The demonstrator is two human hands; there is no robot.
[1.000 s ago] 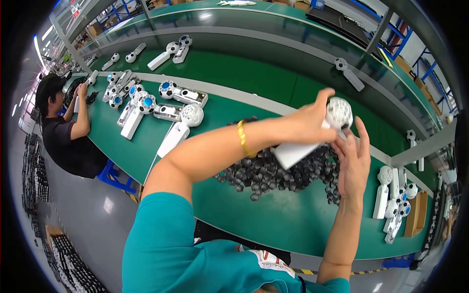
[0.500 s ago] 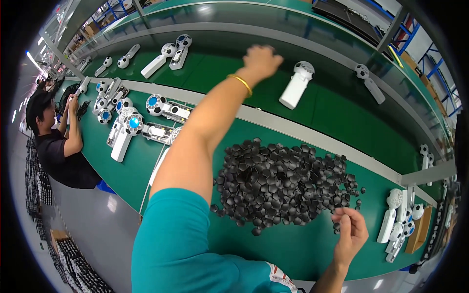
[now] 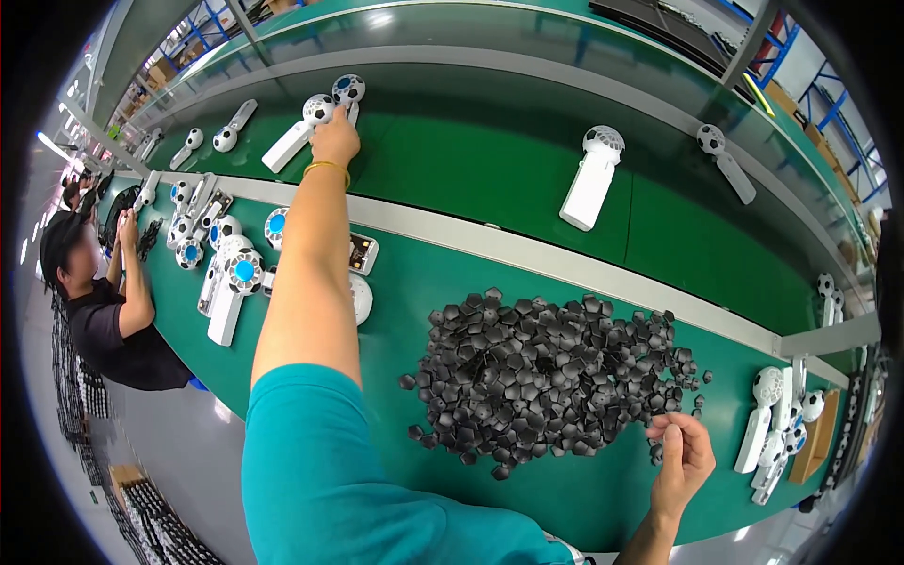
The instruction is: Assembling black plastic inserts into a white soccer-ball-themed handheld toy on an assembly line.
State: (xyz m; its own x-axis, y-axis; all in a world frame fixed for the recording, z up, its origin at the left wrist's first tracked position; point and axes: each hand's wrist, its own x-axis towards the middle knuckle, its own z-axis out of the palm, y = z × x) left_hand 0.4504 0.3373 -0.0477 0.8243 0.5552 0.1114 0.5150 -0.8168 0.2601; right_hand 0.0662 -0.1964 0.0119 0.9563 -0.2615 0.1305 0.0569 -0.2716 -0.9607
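Observation:
My left hand [image 3: 336, 139] reaches far out to the back left, closed at the handle of a white device with a round football-patterned head [image 3: 348, 89]. It hides most of that handle. A similar white device [image 3: 294, 141] lies just left of my fingers. My right hand [image 3: 684, 457] hovers at the right end of a pile of small black pentagonal pieces [image 3: 537, 377]. Its thumb and fingers are drawn together; whatever lies between the tips is too small to make out. A few loose black pieces [image 3: 656, 454] sit beside those fingertips.
Along the green belt lie more white devices [image 3: 591, 179], one [image 3: 727, 165] farther right. Open and finished units crowd the table at left [image 3: 226, 282] and right [image 3: 767, 424], near a cardboard box [image 3: 817, 438]. A metal rail [image 3: 527, 247] divides belt from table. A co-worker [image 3: 113, 301] sits left.
My left hand has swung left across the belt to the football-headed device. The right hand keeps nearly the same place and pose by the pile. The whole view has shifted slightly.

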